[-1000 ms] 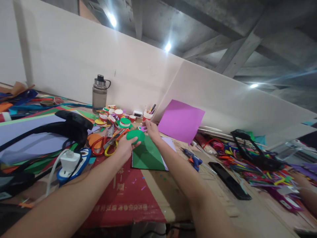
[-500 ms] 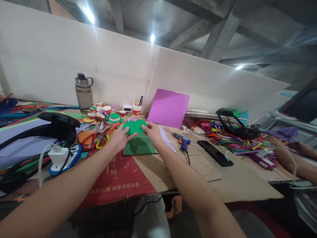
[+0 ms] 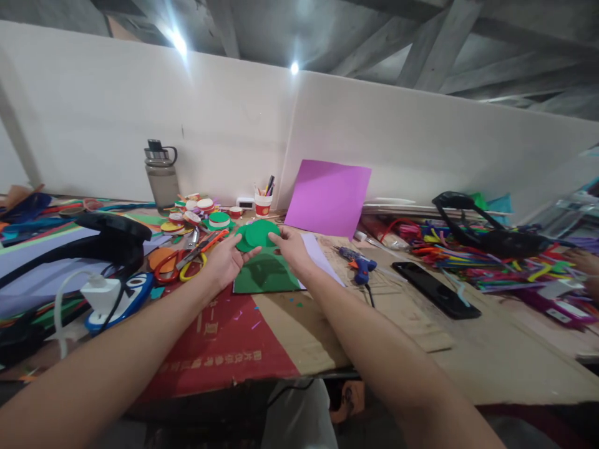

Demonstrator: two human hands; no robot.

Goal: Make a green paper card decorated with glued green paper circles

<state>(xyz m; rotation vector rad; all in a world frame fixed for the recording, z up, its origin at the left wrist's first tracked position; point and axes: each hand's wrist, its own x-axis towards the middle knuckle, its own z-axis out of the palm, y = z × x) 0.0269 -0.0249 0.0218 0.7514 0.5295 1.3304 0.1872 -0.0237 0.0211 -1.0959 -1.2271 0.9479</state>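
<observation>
Apparently the step in hand is matching or lining up two green discs: the front disc [image 3: 262, 232] overlaps the rear disc [image 3: 242, 242], which shows mostly at the left. Both are held up just above a dark green sheet [image 3: 266, 274], between the person's hands. The left hand [image 3: 227, 265] has its grip on the rear disc at its left edge, thumb on top and a finger reaching beneath. The right hand [image 3: 294, 248] pinches the right edge of the front disc between thumb and fingers. The edges do not coincide, so the next move seems to call for light fingertip control, sliding one disc over the other without bending either; too hard a pinch could crease them, if they are as thin as they look.

Under the dark green sheet, a lilac sheet [image 3: 322, 260] sticks out at the right. Scissors with red handles [image 3: 165, 269] and a yellow-handled pair [image 3: 191, 269] lie beside the left hand, and beyond it stands a small green-topped piece with a white band [image 3: 219, 220]. Farther right on the surface [image 3: 505, 355] are a blue glue gun [image 3: 362, 269] and a black phone [image 3: 435, 290], neither touched by a hand.
</observation>
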